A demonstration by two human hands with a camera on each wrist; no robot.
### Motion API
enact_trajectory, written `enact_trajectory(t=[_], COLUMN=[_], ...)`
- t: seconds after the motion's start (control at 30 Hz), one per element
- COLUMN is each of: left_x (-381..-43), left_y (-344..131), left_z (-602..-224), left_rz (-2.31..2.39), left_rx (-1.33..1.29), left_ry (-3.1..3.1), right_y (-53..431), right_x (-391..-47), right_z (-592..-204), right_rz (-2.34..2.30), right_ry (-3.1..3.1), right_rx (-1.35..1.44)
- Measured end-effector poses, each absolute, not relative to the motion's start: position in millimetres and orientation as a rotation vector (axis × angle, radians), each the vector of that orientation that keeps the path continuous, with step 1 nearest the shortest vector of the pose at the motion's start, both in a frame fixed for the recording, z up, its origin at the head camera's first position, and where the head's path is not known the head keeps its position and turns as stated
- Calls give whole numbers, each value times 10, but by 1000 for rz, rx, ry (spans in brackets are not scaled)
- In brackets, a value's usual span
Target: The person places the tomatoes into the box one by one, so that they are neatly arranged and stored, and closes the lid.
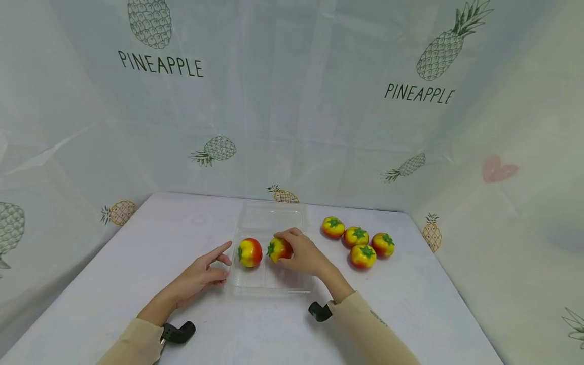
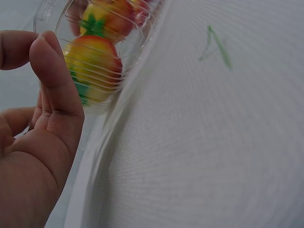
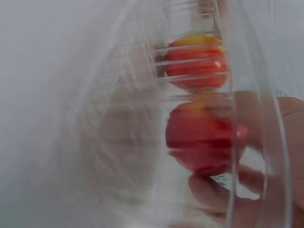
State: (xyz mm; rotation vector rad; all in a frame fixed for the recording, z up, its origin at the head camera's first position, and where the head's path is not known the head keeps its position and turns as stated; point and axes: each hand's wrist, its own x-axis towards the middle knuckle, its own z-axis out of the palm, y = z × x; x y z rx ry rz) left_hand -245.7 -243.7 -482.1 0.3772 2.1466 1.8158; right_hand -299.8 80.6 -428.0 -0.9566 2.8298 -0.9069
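A clear plastic clamshell box (image 1: 246, 290) lies with its lid (image 1: 272, 218) folded back on the white table. Inside it, on the left, sits a red-and-yellow fruit (image 1: 250, 252) with a green leafy top. My right hand (image 1: 304, 256) reaches into the box and grips a second such fruit (image 1: 276, 249) between thumb and fingers, its green top facing left. In the right wrist view, this fruit (image 3: 202, 140) shows through the ribbed wall. My left hand (image 1: 201, 276) is at the box's left side with fingers loosely extended, fingertips right at the rim.
Several more red-and-yellow fruits (image 1: 363, 256) stand grouped on the table right of the box. A pineapple-print cloth (image 1: 292, 101) hangs behind the table and along its sides. Each wrist carries a black camera mount (image 1: 179, 332).
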Motion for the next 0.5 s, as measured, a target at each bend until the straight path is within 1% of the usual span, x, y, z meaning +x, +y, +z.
enact_trajectory(t=[0.37,0.5], left_x=[-2455,-2455], left_y=[-2427,-2426], left_z=[-4815,-4813], left_rz=[1818,1819], left_rx=[371,379], left_ry=[2134,2134], right_y=[699,666], right_x=[-2986,-2972], right_z=[-4400,-4437], right_rz=[-962,-952], right_ry=[2854,2890], right_rx=[-965,-930])
